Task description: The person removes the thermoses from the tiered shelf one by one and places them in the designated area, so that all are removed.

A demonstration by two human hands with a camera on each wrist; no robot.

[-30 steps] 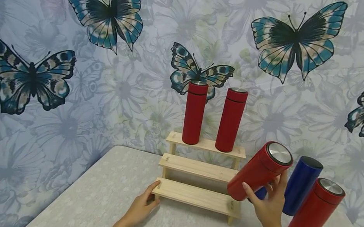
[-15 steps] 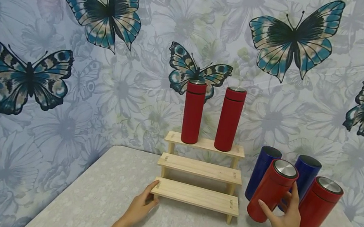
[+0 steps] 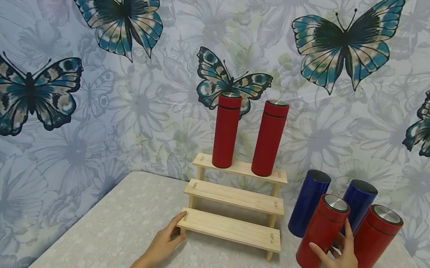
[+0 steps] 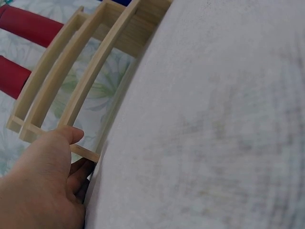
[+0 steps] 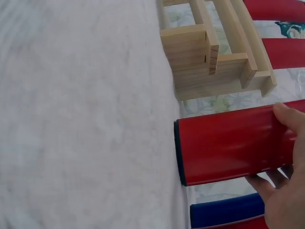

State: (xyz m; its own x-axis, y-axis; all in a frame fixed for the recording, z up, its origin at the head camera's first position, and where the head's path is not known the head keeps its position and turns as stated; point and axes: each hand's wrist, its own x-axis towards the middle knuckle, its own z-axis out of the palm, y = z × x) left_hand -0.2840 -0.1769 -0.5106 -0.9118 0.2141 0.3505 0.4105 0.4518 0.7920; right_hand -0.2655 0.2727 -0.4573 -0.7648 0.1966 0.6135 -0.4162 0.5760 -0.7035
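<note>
Right fingers point(image 3: 348, 236) grip one of four silver-topped red cylindrical flasks point(image 3: 321, 233) beside two blue flasks point(image 3: 307, 205); left fingers point(image 3: 174, 223) pinch one three-tier wooden stand point(image 3: 230, 229) on the cloth-covered table point(image 3: 118, 221), before a butterfly-printed wall point(image 3: 138, 118).

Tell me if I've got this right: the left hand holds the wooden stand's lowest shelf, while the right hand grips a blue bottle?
Not quite: the right hand grips a red bottle, not a blue one, as the head view shows. The left hand does hold the wooden stand's lowest shelf.
</note>
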